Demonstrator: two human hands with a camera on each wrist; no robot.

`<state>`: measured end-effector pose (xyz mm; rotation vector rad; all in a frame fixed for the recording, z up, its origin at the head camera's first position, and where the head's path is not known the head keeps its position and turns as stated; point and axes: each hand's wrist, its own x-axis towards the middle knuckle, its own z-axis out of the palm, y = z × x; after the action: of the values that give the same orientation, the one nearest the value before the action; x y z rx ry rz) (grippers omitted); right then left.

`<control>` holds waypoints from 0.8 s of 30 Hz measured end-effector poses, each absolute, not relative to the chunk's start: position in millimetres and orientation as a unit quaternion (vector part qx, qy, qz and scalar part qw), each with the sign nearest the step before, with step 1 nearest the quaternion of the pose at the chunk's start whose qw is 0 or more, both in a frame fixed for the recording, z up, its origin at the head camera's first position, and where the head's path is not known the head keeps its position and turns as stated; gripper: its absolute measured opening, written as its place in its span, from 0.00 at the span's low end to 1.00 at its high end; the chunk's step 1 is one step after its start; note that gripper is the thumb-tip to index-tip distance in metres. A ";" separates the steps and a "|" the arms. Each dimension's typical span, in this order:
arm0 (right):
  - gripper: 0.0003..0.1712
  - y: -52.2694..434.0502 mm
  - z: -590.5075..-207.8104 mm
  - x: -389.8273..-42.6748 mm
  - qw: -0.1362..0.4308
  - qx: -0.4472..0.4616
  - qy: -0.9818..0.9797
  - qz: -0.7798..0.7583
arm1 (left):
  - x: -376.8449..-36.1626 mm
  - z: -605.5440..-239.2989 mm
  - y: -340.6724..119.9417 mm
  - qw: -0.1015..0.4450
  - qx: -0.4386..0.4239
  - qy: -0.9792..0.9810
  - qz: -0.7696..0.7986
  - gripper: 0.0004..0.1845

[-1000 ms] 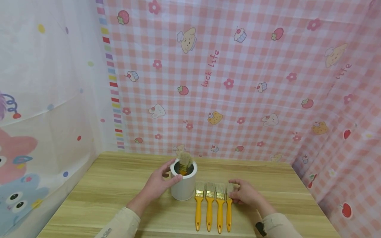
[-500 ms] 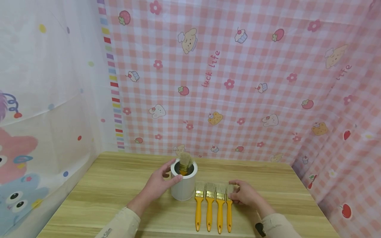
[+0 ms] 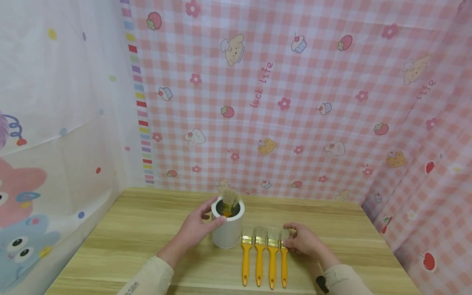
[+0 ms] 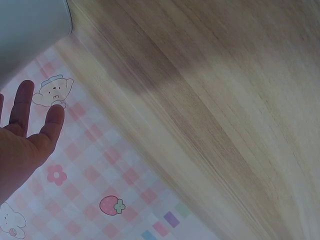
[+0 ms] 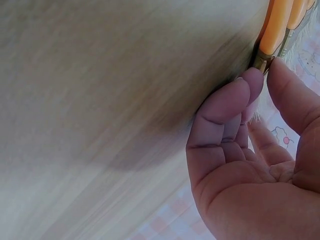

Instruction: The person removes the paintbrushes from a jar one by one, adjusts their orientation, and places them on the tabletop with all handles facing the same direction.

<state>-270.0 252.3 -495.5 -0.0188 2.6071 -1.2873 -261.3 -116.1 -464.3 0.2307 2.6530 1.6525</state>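
A light grey can point(image 3: 224, 235) with a white rim stands upright on the table. Out of its mouth rises a paintbrush point(image 3: 230, 200), bristles up. My left hand point(image 3: 197, 227) holds the can at its left side, thumb over the front of the rim; in the left wrist view its outer fingers point(image 4: 53, 122) spread beside the can point(image 4: 30, 30). Right of the can several yellow-handled paintbrushes point(image 3: 259, 262) lie in a row, bristles away from me. My right hand point(image 3: 306, 241) pinches the rightmost paintbrush point(image 3: 284, 266) near its metal band, fingertips partly covering band and bristles.
The wooden table point(image 3: 147, 217) ends at a pink checked cloth point(image 3: 309, 135) behind and at the right. A white printed cloth point(image 3: 73, 135) hangs on the left. A dark band point(image 3: 323, 283) shows at my right wrist.
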 end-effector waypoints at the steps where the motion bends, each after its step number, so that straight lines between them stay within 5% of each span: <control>1: 0.35 252.5 -495.5 -270.0 0.117 -0.005 0.890 -0.441 | -261.6 -464.4 -116.0 0.005 0.071 0.846 0.529 0.43; 24: 0.32 250.5 -493.9 -268.5 0.115 -0.007 0.890 -0.440 | -261.4 -464.3 -115.5 0.004 0.070 0.842 0.534 0.42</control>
<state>-268.5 250.5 -493.9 -0.0211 2.6090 -1.2906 -261.4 -115.5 -464.3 0.2179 2.6388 1.6744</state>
